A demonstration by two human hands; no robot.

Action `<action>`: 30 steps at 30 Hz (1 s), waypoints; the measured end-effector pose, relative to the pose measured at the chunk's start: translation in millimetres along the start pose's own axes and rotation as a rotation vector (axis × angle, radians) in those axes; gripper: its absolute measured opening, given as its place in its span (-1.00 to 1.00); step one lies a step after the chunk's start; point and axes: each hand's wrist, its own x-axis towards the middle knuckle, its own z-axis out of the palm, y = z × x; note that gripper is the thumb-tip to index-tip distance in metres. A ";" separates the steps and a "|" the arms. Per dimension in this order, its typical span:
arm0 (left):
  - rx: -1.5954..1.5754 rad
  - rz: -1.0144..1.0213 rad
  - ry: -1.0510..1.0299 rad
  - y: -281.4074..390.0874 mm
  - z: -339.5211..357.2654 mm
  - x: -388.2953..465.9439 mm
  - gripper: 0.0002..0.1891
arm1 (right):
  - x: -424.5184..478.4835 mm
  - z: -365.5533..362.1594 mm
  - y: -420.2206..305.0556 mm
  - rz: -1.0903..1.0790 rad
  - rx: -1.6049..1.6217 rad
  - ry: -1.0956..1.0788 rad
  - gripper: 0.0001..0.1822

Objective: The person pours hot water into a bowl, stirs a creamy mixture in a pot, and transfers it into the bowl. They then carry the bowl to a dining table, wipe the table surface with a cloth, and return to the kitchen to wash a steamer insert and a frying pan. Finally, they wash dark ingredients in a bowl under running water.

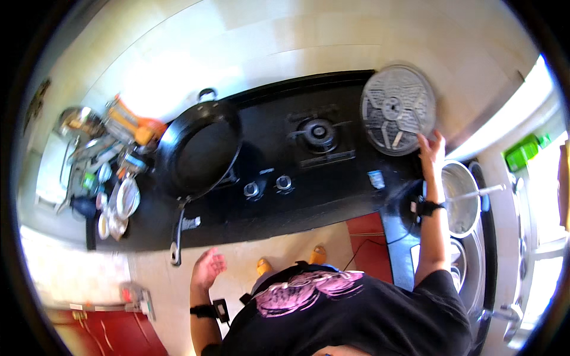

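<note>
My right hand [431, 149] is at the lower right rim of a round, slotted grey disc [392, 109], which leans on the wall behind the counter. Its fingers are spread about that rim; whether they grip it I cannot tell. Below the counter's front edge, my left hand [208, 269] is raised with its fingers apart and holds nothing. Close to it is the handle [176, 244] of a large dark wok [207, 153], which sits over the left side of the black gas hob. The right burner [319, 132] is bare, and two control knobs [267, 186] are in front.
Bowls, jars and utensils [120, 178] crowd the counter's left end. At right, a metal pot [461, 196] with a long-handled utensil stands by the sink [476, 271], partly behind my right arm. A green bottle [523, 153] is near the window. A cable [365, 242] hangs below the counter.
</note>
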 end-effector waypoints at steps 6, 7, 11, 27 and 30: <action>-0.504 0.201 0.178 17.0 -92.7 12.7 -0.59 | -70.2 -7.0 -7.1 0.148 0.257 -0.008 -0.35; -0.539 0.201 0.099 34.8 -93.9 9.8 -0.53 | -83.0 -4.1 -6.1 0.068 0.208 0.032 -0.39; -0.313 0.226 0.048 91.2 -63.0 -2.4 -0.44 | -156.4 28.6 -48.4 -0.132 0.240 -0.166 -0.48; -0.122 -0.099 -0.489 161.5 -11.3 41.9 -0.51 | -243.8 285.4 -277.3 0.868 0.777 -1.231 -0.44; 0.037 -0.057 -0.498 161.4 -2.6 47.5 -0.66 | -239.4 297.5 -266.3 0.729 0.750 -1.275 -0.68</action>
